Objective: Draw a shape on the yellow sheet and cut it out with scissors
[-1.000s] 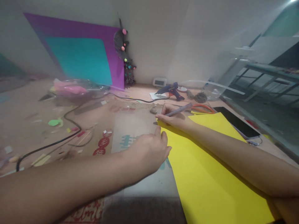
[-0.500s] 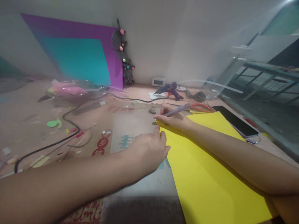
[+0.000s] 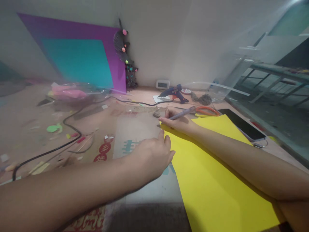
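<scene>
My right hand is closed around a greyish-purple pen and rests at the far left corner of a yellow sheet of paper. The pen slants up to the right, and its tip is hidden by the fingers. My left hand lies at the left edge of the sheet, just nearer than the right one. Its index finger stretches toward that corner, the other fingers are partly bent, and the thumb stands apart over the paper. Under the sheet's left side is a printed board with red and blue marks.
A glue gun with a lit red dot stands at the back, its black cable running left. Right of it are twine, orange-handled scissors and a phone. Purple card leans against the wall. Coloured scraps lie left.
The whole view has shifted slightly, so everything appears a little further left. Both hands, the pen and the yellow paper keep practically the same places relative to one another.
</scene>
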